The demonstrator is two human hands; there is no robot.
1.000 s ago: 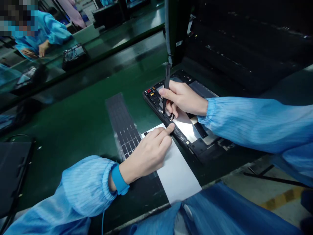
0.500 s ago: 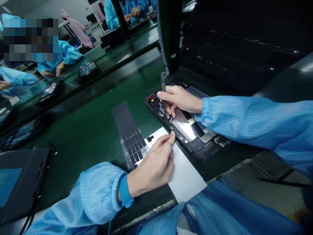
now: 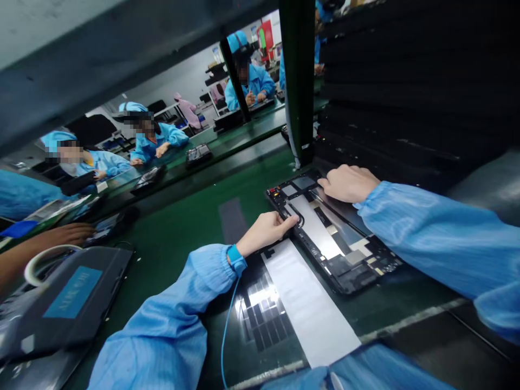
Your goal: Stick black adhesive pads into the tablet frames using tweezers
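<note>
Open tablet shell [image 3: 339, 254] with its insides showing

At the far left, a co-worker's bare forearm [image 3: 49, 235] reaches over a dark case [image 3: 69, 298] with a blue label, near a white loop of cord [image 3: 40, 265]. Farther off, people in blue smocks [image 3: 152, 141] sit along the same line.

The green table [image 3: 179, 227] runs through the middle. On it, a dark sheet of small black pads [image 3: 262, 317] lies under a strip of white paper [image 3: 309, 303]. The person's left hand [image 3: 264, 230], with a blue wrist strap [image 3: 235, 259] and a thin blue cord [image 3: 225, 330], reaches past them. Its fingers [image 3: 282, 219] touch the tablet's near edge beside a curved black cable [image 3: 299, 219]; whether they grip it, I cannot tell.

The shell lies flat on the table, holding a long silver plate [image 3: 314, 227] and dark circuit boards [image 3: 353, 273]. The right hand [image 3: 347, 184] rests on its far edge, fingers loosely curled, holding nothing visible. Behind it stand stacked black panels [image 3: 414, 81].
</note>
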